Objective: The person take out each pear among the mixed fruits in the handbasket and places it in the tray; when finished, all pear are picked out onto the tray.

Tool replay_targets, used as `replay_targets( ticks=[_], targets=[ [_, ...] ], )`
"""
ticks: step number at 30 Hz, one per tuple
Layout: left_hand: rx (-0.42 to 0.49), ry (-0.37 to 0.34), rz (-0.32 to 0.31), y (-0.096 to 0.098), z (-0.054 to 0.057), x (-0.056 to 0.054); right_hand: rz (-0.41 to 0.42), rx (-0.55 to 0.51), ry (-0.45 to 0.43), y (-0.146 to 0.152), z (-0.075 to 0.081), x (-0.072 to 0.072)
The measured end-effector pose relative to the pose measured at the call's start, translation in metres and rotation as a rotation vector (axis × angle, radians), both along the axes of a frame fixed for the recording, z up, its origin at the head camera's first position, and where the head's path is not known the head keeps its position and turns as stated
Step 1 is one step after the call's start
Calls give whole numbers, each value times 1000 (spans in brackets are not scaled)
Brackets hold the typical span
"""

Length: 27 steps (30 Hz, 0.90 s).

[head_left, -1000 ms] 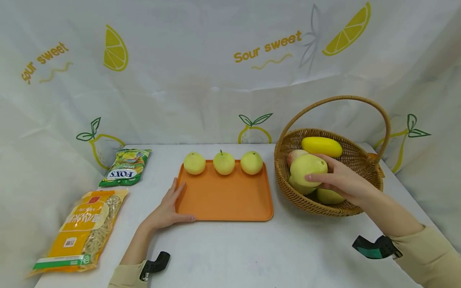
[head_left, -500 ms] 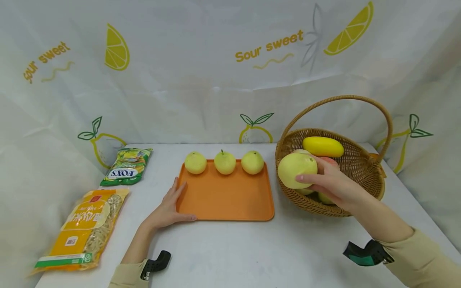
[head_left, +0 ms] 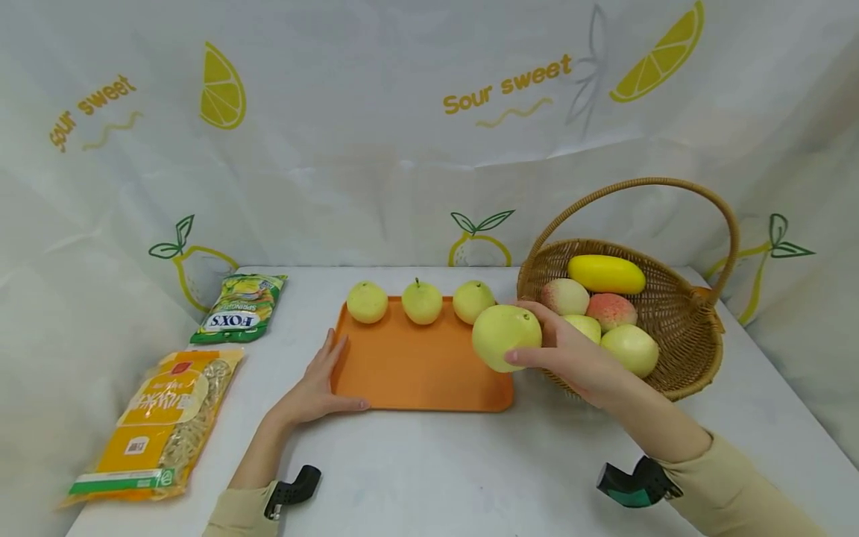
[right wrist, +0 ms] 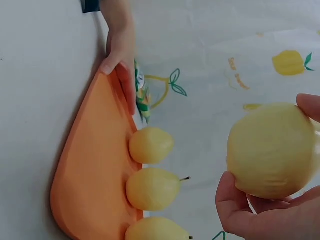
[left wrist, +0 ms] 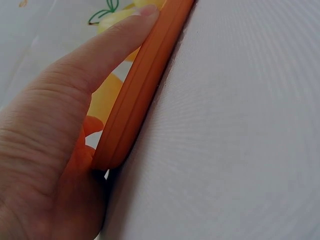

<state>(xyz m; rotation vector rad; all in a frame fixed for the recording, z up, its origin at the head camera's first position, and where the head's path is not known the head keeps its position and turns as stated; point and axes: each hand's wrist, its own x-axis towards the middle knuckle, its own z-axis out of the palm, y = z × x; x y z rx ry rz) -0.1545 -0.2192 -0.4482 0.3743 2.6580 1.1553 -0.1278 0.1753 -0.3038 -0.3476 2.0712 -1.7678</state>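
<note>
Lemon-printed cloth (head_left: 335,149) behind your tabletop (head_left: 429,477), your left hand (head_left: 315,391) spread against the orange tray (head_left: 416,365), your right hand (head_left: 573,358) gripping a raised pear (head_left: 503,338) near its right edge, wicker basket (head_left: 684,362) alongside, three other pears (head_left: 421,303) at the far rim.

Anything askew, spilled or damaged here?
The yellow bag lies slanted, its left side seemingly past the edge of the table. Nothing looks spilled or damaged; the held fruit and orange tray look normal.
</note>
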Motion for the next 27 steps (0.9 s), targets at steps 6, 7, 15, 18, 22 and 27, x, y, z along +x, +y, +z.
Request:
replay_targets(
  ticks=[6,7,15,18,22,27],
  targets=[
    [-4,8,2,0,-1,-1,5,38,-23,-17,-13,0],
    [-1,9,2,0,-1,-1,4,47,-26,-19,-17,-1],
    [7,7,3,0,2,0,9,62,-31,-37,-48,-10],
    [9,7,3,0,2,0,4,50,-85,-44,-57,-12],
    [11,6,2,1,1,0,-13,20,-146,-53,-70,-14],
    [9,13,3,1,2,0,-26,-9,-151,-63,-83,-16]
  ],
)
